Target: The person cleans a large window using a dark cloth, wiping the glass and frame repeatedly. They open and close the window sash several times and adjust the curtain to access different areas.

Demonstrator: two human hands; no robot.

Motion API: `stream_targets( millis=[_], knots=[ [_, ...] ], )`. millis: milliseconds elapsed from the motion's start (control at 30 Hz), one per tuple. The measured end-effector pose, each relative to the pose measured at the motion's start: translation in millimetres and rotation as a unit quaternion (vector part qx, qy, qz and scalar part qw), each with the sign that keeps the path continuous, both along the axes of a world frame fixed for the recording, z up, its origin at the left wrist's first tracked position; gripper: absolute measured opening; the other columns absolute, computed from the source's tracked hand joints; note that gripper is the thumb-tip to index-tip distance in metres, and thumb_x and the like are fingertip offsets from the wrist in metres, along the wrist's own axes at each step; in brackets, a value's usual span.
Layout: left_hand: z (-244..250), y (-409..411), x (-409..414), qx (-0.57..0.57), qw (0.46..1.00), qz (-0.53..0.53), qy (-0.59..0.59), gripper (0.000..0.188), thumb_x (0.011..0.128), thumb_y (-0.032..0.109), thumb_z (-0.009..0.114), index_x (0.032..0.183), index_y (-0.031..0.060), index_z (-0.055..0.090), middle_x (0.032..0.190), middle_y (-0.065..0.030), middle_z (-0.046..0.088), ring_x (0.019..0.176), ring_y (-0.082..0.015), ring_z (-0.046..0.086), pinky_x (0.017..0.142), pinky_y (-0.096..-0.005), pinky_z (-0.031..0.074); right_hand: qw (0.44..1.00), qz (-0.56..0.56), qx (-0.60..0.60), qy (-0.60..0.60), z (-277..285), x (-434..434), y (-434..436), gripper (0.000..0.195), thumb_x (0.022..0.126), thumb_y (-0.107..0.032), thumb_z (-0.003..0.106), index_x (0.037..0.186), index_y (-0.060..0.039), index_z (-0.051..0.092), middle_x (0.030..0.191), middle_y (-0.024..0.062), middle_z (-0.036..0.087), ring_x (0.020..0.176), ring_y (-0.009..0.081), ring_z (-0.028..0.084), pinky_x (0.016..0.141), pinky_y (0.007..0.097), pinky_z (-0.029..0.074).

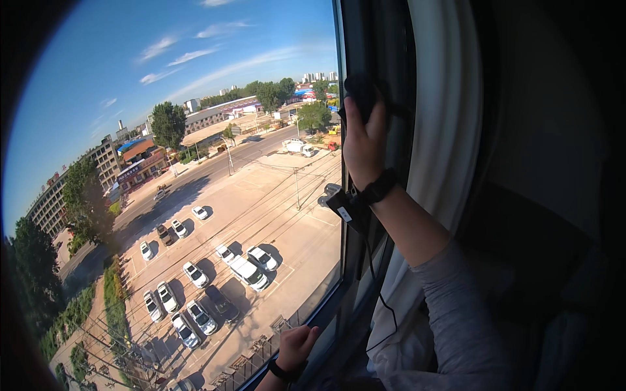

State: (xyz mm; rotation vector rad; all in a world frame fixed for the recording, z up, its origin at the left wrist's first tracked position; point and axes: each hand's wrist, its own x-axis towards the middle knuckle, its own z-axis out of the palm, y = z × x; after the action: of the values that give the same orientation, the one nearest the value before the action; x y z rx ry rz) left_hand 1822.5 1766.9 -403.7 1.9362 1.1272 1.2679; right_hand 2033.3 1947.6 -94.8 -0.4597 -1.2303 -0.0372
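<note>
Raised against the dark window frame (376, 34), my right hand (364, 146) grips a dark object (362, 95); shadow hides its exact kind. A black band (379, 186) circles that wrist, and a small black box (346, 211) with a white label sits beside it. From the box a thin black cable (391, 313) hangs down. Low in the view, my left hand (296, 344) is curled near the bottom of the window, with no object visible in it. It wears a black wristband (281, 371). Whether its knuckles touch the glass I cannot tell.
A white curtain (435, 122) hangs right of the frame, partly behind my right arm. Through the window pane (274, 44), far below, lie a parking lot (264, 195) with several cars, a road (205, 181), trees and buildings. The room's right side is very dark.
</note>
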Motion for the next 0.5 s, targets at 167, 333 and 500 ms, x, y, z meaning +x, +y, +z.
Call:
stream_targets(
  millis=[167, 333, 500],
  knots=[
    [30.4, -21.1, -26.4, 0.004, 0.998, -0.024, 0.055, 0.023, 0.091, 0.015, 0.069, 0.074, 0.0031, 0.060, 0.065, -0.0127, 0.059, 0.056, -0.0234, 0.059, 0.052, -0.0343, 0.044, 0.994, 0.004, 0.035, -0.105, 11.5, 31.0, 74.3, 0.063, 0.102, -0.030, 0.055, 0.154, -0.0021, 0.031, 0.152, 0.0183, 0.043, 0.143, 0.0291, 0.039, 0.118, 0.0390, 0.030],
    [67.9, -77.5, -75.3, 0.167, 0.985, -0.001, -0.044, 0.038, 0.092, 0.013, 0.065, 0.059, 0.0049, 0.048, 0.051, -0.0065, 0.050, 0.045, -0.0187, 0.054, 0.041, -0.0303, 0.040, 0.995, 0.095, 0.024, -0.031, 3.3, 47.0, 100.8, 0.065, 0.104, -0.045, 0.047, 0.153, -0.0037, 0.035, 0.153, 0.0133, 0.044, 0.143, 0.0244, 0.039, 0.119, 0.0372, 0.026],
    [78.5, -138.6, -117.3, 0.342, 0.903, 0.240, -0.095, 0.048, 0.099, 0.032, 0.058, 0.059, 0.0102, 0.043, 0.049, -0.0003, 0.037, 0.042, -0.0143, 0.039, 0.039, -0.0269, 0.031, 0.993, 0.117, -0.010, 0.001, 2.5, 52.2, 111.0, 0.057, 0.106, -0.042, 0.043, 0.149, -0.0044, 0.045, 0.149, 0.0078, 0.049, 0.139, 0.0193, 0.044, 0.117, 0.0334, 0.027]
  ],
)
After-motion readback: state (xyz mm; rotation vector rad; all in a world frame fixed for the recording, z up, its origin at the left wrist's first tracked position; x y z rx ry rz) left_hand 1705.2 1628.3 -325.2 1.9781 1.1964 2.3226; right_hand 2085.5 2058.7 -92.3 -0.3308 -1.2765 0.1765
